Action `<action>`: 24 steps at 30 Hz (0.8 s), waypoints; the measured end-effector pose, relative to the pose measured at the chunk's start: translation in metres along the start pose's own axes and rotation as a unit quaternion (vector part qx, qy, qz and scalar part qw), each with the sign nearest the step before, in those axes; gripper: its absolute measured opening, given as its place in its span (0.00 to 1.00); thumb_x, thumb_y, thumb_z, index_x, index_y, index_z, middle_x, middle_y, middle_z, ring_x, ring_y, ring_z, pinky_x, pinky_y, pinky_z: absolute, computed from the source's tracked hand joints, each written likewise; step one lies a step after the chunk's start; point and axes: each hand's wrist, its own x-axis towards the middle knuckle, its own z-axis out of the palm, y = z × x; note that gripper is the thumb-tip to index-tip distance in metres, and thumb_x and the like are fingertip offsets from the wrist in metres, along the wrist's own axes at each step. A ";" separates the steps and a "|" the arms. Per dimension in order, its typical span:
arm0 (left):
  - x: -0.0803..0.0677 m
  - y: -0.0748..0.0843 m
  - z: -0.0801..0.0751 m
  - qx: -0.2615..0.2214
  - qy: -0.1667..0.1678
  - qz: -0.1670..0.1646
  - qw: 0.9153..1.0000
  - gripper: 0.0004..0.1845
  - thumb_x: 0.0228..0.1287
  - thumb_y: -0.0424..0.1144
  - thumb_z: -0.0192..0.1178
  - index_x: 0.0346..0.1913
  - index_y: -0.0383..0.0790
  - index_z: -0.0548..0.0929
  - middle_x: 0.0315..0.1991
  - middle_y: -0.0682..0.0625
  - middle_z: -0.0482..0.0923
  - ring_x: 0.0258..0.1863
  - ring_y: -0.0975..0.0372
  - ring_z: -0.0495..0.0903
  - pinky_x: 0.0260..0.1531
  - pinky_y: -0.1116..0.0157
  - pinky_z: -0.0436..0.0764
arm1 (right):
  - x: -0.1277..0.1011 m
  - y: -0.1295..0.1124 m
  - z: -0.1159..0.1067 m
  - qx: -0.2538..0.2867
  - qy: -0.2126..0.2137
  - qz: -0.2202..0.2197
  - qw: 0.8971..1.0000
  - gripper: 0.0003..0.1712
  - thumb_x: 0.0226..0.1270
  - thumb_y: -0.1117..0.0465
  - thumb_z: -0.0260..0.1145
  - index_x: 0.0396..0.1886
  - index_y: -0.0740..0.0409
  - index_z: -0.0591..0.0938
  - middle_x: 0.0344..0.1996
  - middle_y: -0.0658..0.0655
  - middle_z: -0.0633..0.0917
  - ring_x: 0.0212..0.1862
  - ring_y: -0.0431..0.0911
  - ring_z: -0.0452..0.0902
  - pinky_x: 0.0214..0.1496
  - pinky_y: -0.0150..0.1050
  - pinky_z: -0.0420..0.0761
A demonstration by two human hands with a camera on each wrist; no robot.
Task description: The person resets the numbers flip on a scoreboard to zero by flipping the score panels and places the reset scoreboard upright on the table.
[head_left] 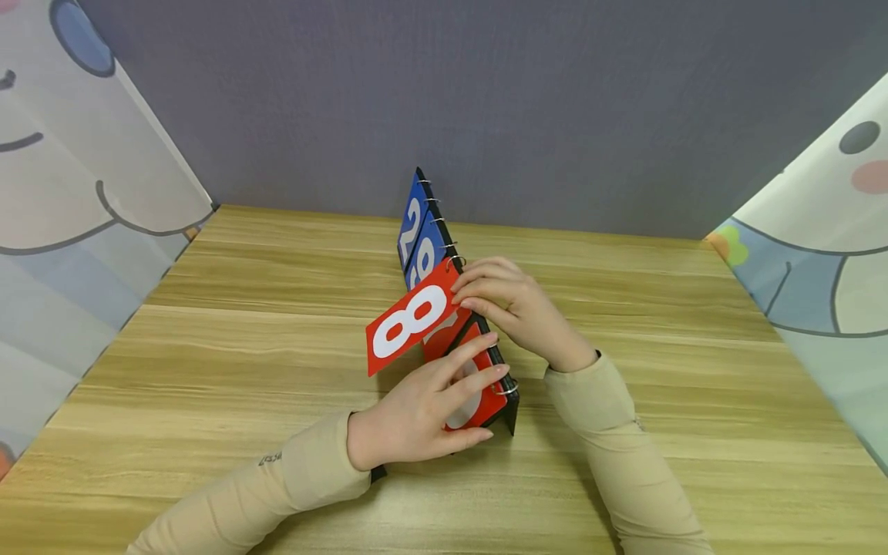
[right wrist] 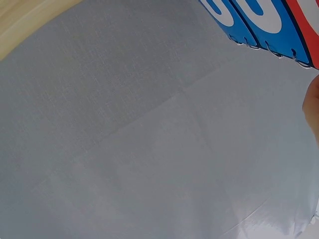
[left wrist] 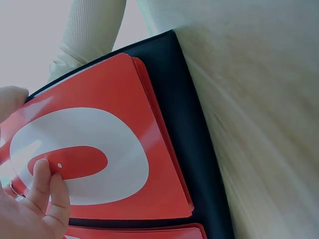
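Observation:
A flip scoreboard (head_left: 512,416) with a black folding stand and metal rings stands on the table, its numbered side facing left. My right hand (head_left: 523,312) pinches a red card bearing an 8 (head_left: 409,317) near its ringed edge. That card is lifted, tilted away from the cards below. My left hand (head_left: 416,408) lies across the near red card with a 0 (left wrist: 124,84), its fingers spread and fairly straight, fingertips at the stand's top edge. In the left wrist view, two fingertips overlap the 0. The right wrist view shows only a sliver of the right hand (right wrist: 311,107).
Blue number cards (head_left: 415,216) hang at the scoreboard's far end. The wood-grain table (head_left: 208,331) meets a grey back panel (head_left: 444,100). Cartoon-printed sheets (head_left: 832,231) line both sides.

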 end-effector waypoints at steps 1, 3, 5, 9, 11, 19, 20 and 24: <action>0.000 0.000 0.000 0.001 0.000 0.000 1.000 0.40 0.57 0.48 0.67 0.67 0.40 0.60 0.68 0.35 0.56 0.32 0.67 0.73 0.37 0.74 0.74 | 0.000 0.000 0.000 0.000 -0.005 0.004 1.000 0.06 0.63 0.67 0.63 0.38 0.60 0.85 0.44 0.58 0.84 0.55 0.52 0.71 0.62 0.46 0.68; 0.000 0.000 0.000 0.002 0.001 0.001 1.000 0.39 0.57 0.48 0.67 0.67 0.41 0.60 0.68 0.35 0.56 0.32 0.67 0.73 0.37 0.74 0.74 | 0.000 0.000 -0.001 -0.001 -0.015 0.014 1.000 0.06 0.64 0.67 0.62 0.38 0.59 0.85 0.45 0.57 0.83 0.56 0.51 0.70 0.63 0.46 0.67; 0.000 0.000 0.000 0.003 0.002 0.002 1.000 0.39 0.57 0.48 0.67 0.67 0.41 0.61 0.68 0.35 0.57 0.32 0.67 0.73 0.36 0.74 0.74 | 0.000 0.000 -0.001 0.000 -0.024 0.022 0.999 0.07 0.65 0.67 0.61 0.38 0.59 0.84 0.45 0.57 0.82 0.57 0.51 0.69 0.64 0.47 0.66; 0.000 0.000 0.000 0.001 0.004 0.001 1.000 0.39 0.57 0.48 0.67 0.67 0.41 0.61 0.67 0.34 0.58 0.31 0.67 0.73 0.36 0.74 0.74 | 0.001 0.000 -0.001 0.006 -0.034 0.032 0.999 0.07 0.67 0.66 0.59 0.37 0.58 0.84 0.45 0.56 0.82 0.59 0.51 0.67 0.65 0.48 0.65; 0.000 0.000 0.000 -0.001 0.005 0.000 1.000 0.39 0.57 0.48 0.68 0.67 0.41 0.61 0.68 0.34 0.57 0.31 0.67 0.73 0.36 0.74 0.74 | 0.001 0.000 -0.001 0.011 -0.036 0.033 0.999 0.08 0.69 0.64 0.58 0.36 0.58 0.83 0.45 0.56 0.82 0.59 0.52 0.67 0.65 0.49 0.64; 0.001 -0.001 0.001 -0.004 0.005 0.004 1.000 0.39 0.57 0.48 0.67 0.67 0.41 0.60 0.68 0.35 0.56 0.31 0.66 0.73 0.37 0.73 0.74 | -0.001 0.000 -0.001 0.045 -0.035 0.047 0.997 0.17 0.75 0.54 0.51 0.30 0.57 0.80 0.44 0.56 0.83 0.63 0.53 0.65 0.68 0.50 0.62; 0.001 -0.001 0.001 -0.004 0.005 0.004 1.000 0.39 0.57 0.48 0.67 0.67 0.41 0.60 0.69 0.35 0.56 0.32 0.66 0.73 0.37 0.73 0.74 | -0.001 0.000 -0.001 0.053 -0.032 0.051 0.997 0.17 0.75 0.54 0.51 0.31 0.57 0.80 0.45 0.56 0.83 0.63 0.54 0.65 0.68 0.50 0.61; 0.000 -0.001 0.001 -0.005 0.002 0.000 1.000 0.40 0.57 0.48 0.67 0.67 0.42 0.59 0.70 0.37 0.55 0.32 0.66 0.72 0.37 0.73 0.74 | -0.003 0.000 -0.003 0.087 0.010 0.090 0.992 0.15 0.75 0.60 0.51 0.35 0.61 0.82 0.46 0.60 0.82 0.60 0.54 0.69 0.65 0.46 0.66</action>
